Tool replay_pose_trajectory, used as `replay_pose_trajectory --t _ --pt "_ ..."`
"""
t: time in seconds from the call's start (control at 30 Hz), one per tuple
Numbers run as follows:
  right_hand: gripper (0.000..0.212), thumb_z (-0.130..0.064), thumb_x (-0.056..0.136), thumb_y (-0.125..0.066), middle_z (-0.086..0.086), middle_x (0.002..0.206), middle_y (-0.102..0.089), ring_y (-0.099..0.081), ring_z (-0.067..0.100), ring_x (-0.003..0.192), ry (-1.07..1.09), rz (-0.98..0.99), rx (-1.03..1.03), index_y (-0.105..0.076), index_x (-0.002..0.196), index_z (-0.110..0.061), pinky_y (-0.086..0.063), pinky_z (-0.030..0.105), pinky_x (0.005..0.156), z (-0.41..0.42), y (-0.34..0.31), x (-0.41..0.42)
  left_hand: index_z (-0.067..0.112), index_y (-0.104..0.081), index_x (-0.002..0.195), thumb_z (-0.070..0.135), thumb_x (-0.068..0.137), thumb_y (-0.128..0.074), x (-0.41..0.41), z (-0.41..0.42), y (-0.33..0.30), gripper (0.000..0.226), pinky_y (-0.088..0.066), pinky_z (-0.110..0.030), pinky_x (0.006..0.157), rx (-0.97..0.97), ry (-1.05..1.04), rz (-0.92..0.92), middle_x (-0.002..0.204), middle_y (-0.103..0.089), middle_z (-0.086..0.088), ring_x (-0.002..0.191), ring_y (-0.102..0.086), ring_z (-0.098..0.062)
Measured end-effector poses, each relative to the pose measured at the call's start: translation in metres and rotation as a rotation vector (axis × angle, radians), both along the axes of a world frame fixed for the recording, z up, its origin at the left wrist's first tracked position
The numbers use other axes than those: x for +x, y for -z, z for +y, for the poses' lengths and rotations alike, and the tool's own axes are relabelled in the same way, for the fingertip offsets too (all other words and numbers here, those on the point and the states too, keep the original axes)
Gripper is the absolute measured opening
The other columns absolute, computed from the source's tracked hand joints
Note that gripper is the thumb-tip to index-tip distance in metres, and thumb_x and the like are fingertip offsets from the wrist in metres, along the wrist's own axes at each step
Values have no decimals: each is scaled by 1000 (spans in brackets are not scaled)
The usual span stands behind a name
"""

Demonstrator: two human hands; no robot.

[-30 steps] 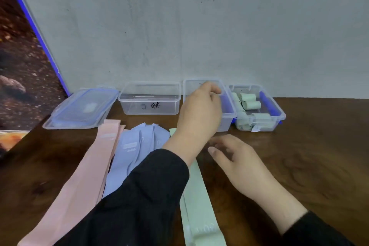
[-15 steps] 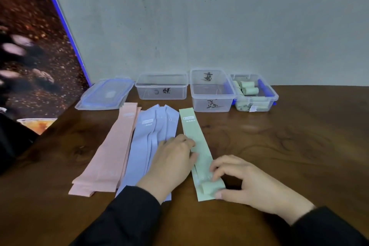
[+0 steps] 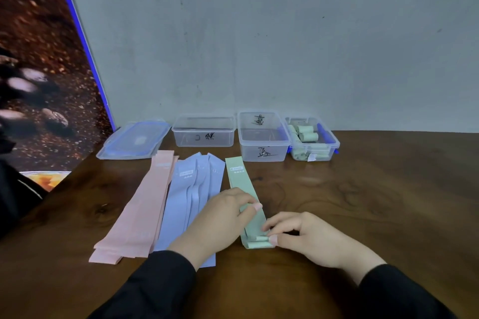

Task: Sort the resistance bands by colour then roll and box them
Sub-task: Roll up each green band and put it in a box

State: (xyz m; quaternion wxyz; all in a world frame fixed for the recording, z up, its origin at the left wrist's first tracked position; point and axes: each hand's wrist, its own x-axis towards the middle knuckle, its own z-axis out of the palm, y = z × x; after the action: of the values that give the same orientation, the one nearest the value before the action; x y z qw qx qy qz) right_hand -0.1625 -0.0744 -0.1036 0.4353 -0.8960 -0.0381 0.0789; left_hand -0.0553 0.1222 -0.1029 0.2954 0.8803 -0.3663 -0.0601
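A green resistance band (image 3: 239,176) lies flat on the wooden table, its near end curled into a small roll. My right hand (image 3: 308,238) pinches that rolled end with thumb and fingertips. My left hand (image 3: 223,217) rests on the band a little further up, its fingers bent over the band's left edge. Left of it lie a fan of blue bands (image 3: 191,189) and a stack of pink bands (image 3: 145,204). At the back, a clear box (image 3: 334,141) holds several rolled green bands.
Two empty clear boxes with black marker writing stand at the back, one in the middle (image 3: 264,149) and one further left (image 3: 203,137). A clear lid with blue clips (image 3: 134,140) lies at the back left. A grey wall rises right behind the boxes.
My left hand came back from the middle box to the green band. My right hand moved to the band's near end and took hold of it, and that end has curled over.
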Motion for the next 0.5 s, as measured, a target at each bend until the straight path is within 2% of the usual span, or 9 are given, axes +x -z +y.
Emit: replay_pose_trajectory --t 0.13,0.23,0.33,0.4,0.5 --pt "17 -25 99 -66 -17 113 -71 -64 2 111 67 -54 78 -82 96 -24 -44 21 102 1 -5 1 39 -68 118 54 100 -43 -10 1 -11 34 -45 -24 98 -59 103 104 114 -60 23 108 -53 5" --pt "22 -26 102 -60 -16 104 -67 -63 7 102 154 -232 10 -76 86 -31 -46 22 93 1 -9 1 43 -65 120 61 92 -54 -8 0 -14 35 -44 -20 90 -27 120 47 111 -56 24 105 -51 3" --pt "24 -27 103 -56 -18 93 -63 -60 4 86 266 -363 -14 -69 84 -34 -42 13 76 0 -21 -2 34 -66 87 47 95 -60 -6 -8 -21 16 -41 -19 74 -89 80 -51 90 -53 14 87 -51 -4" --pt "22 -28 104 -54 -20 80 -62 -56 1 72 313 -380 -7 -69 89 -33 -43 13 68 -2 -29 -5 32 -57 71 41 97 -60 -7 -16 -30 28 -37 -23 65 -121 69 -81 73 -48 9 71 -47 -7" --pt "20 -35 104 -52 -6 66 -64 -54 2 58 395 -387 10 -69 93 -37 -44 15 57 -9 -41 -7 30 -60 77 43 99 -56 -7 -33 -47 26 -40 -25 58 -119 64 -22 56 -52 10 54 -48 -5"
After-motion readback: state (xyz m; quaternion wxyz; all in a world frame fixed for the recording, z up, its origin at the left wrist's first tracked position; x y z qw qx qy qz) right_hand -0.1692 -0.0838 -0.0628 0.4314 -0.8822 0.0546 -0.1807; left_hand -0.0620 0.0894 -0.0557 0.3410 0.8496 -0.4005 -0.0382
